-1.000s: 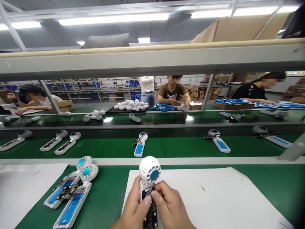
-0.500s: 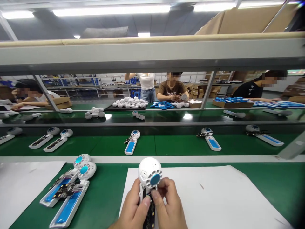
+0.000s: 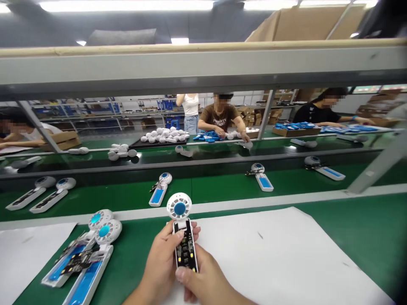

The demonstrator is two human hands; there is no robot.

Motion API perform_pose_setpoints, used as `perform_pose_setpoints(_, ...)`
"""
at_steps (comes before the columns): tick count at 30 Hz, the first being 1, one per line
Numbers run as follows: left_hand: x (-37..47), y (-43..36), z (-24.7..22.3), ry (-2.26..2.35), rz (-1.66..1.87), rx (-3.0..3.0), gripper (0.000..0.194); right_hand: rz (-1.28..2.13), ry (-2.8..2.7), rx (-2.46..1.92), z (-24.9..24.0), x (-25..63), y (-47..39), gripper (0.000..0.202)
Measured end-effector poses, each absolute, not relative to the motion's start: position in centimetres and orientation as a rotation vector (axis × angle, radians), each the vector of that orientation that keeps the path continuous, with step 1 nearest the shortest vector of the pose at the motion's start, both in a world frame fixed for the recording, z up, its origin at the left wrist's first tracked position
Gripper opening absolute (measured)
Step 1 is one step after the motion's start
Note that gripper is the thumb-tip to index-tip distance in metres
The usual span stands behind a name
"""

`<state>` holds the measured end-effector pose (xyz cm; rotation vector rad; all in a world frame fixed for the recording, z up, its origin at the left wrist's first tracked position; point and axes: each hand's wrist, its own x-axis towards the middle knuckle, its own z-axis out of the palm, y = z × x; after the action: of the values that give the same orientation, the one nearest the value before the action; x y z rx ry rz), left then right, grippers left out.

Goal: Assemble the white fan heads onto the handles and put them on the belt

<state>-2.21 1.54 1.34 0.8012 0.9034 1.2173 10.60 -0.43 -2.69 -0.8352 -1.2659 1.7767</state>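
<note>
Roughly fore-and-aft device (image 3: 185,248), head (image 3: 179,206) outward.

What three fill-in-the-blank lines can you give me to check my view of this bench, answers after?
The left hand and right hand hold a white unit whose circuit board is mainly ____ in colour.
The centre of its round head is coloured ____.
On the near green bench, exactly ____ other units lie left of the hands.

Missing words: black; blue; two.
</note>
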Motion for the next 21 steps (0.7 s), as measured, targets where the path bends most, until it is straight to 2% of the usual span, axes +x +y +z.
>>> perform_pose_setpoints(3,-2.4,1.6,1.5,0.896,1.210,0.800,0.041,1.749,-1.248,-0.718,-2.7,10.5,-0.2,0.059)
perform_pose_setpoints(7,-2.3,1.5,2.0,0.922,1.205,0.748,0.045,1.696,-1.189,-0.633,-2.2,10.8,-0.2,0.049)
perform_pose_setpoints(15,-4.4,3.3,1.2,0.985,1.091,1.009,0.051,1.741,-1.248,-0.709,-2.1,11.9,0.7,0.055)
perform_pose_setpoints(21,-5.0,3.4,0.7,1.039,1.005,1.196,0.041,1.746,-1.320,-0.698,-1.1,12.8,0.2,0.053)
